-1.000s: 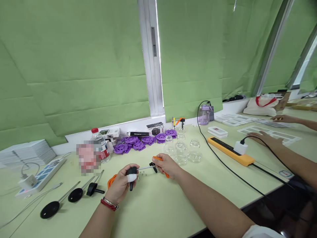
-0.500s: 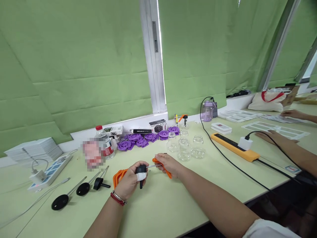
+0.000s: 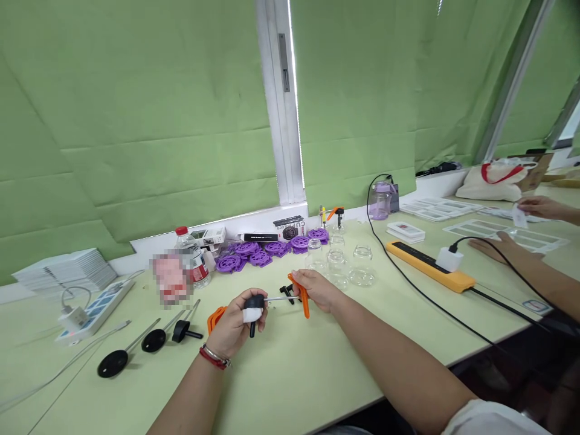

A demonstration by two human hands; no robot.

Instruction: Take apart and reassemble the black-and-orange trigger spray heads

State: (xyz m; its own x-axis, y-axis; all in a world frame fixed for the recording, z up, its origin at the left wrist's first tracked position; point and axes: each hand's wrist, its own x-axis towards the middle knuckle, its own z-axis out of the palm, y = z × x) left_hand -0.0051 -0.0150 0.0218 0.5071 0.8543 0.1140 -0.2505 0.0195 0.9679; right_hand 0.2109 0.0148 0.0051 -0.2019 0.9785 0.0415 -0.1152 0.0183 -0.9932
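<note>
- Step in hand, as judged: bringing the rod tool (image 3: pixel 278 298) and the orange handle (image 3: pixel 305 303) together. Both are off to the right of the bottle (image 3: pixel 198 263) and nearer the person.
- Left hand (image 3: pixel 238 320): grasping the tool's black head, fingers curled round it. The stub points down, the rod runs roughly level to the right, away from the bottle's side.
- Right hand (image 3: pixel 313 289): farther right of the bottle than the left; pinches the handle's upper end, lower end slanting down toward the person.
- Rod tip reaches the handle; touching or merely behind it, cannot tell.
- Next move, judged: calls for a steady left hold and fine right-finger alignment at the tip.
- Black parts (image 3: pixel 286 294): on the table, right of the bottle, just beside the rod.
- Spare rods (image 3: pixel 154 341): nearer the person than the bottle, mostly to its left.
</note>
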